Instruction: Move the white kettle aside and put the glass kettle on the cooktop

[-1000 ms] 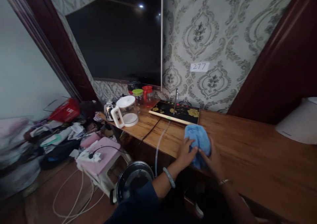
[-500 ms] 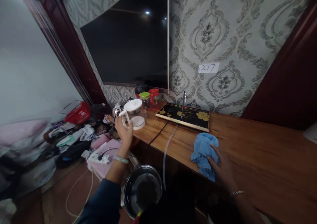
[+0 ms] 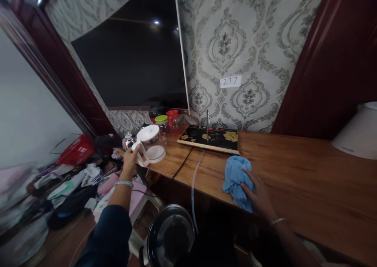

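Observation:
My left hand (image 3: 129,161) is closed on the white handle of a clear glass pitcher (image 3: 153,140) with a white lid and a white base. The pitcher is at the left end of the wooden counter. My right hand (image 3: 257,191) grips a crumpled blue cloth (image 3: 238,180), which lies on the counter near its front edge and partly hangs over it. Between the two hands, further back, sits a black panel with gold flowers (image 3: 219,137) and a thin metal spout (image 3: 207,125).
Behind the pitcher stand a green-lidded jar (image 3: 161,122), a red-lidded jug (image 3: 173,119) and a shiny metal kettle (image 3: 129,140). A clear hose (image 3: 193,192) drops past the counter (image 3: 294,172) toward a dark pot (image 3: 172,235) of liquid. A white bucket-like container (image 3: 357,135) stands right.
The view has turned a little to the right, so the scene sits further left. My left hand stays at the pitcher's handle, and my right hand stays on the blue cloth.

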### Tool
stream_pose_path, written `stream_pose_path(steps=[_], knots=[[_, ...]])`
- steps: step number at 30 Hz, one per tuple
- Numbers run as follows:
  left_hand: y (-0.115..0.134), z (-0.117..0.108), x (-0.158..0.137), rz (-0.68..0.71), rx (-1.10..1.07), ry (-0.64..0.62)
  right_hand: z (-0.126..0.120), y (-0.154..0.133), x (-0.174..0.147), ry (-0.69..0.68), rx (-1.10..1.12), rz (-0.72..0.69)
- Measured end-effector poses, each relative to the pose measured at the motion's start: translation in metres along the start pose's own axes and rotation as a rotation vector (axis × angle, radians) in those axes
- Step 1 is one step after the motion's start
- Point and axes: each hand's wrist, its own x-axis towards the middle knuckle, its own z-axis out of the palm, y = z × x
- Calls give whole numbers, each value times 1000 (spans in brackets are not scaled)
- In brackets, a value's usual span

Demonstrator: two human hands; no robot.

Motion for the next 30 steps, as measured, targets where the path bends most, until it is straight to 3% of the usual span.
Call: stream_pose_path(steps=[5,12,17,26,30], knots=[[8,17,-12,-36,-73,-93,0,3,0,-23,-4,13],[4,40,-39,74,-185,174,0,2,0,3,10,6],[14,35,-52,24,-161,238,-2,-3,1,-15,-2,3],[48,12,-94,71,-272,155,-2,-5,4,11,66,9],[72,14,-123,36,-368,39,-11,-7,17,62,111,87]])
